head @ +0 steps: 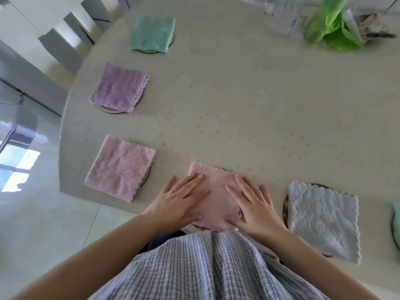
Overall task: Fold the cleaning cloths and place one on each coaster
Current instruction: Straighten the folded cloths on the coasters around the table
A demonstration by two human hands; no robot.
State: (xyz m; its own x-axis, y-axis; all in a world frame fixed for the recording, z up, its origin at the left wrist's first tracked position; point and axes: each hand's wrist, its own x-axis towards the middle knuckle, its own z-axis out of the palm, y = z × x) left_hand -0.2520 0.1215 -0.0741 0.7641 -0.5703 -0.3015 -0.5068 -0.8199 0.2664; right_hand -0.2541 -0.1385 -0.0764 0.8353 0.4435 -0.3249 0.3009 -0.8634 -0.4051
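Fig. Head view of a round table (249, 109) w/ folded cleaning cloths set along its near edge. Left hand (180, 200) & right hand (252, 204) both lie flat, fingers straight & spread, pressing the pink cloth (216, 198) at the table edge directly in front of the person; neither hand grips anything. A sliver of coaster (224, 169) shows at the cloth's far edge, so the cloth appears already seated on it. Other cloths, each folded square on its own coaster: light pink cloth (120, 168), purple cloth (119, 87), teal cloth (151, 33) to the left; grey-blue cloth (322, 219) to the right. A further green cloth edge (396, 221) is cut off by the frame. Handling (judgement): cloths look light, soft, limp & plush, not slippery; folds likely spring open unless pressed flat. Best held by pinching the stacked scalloped corners, or carried flat on both palms. Green bag (331, 27) lies at the far side
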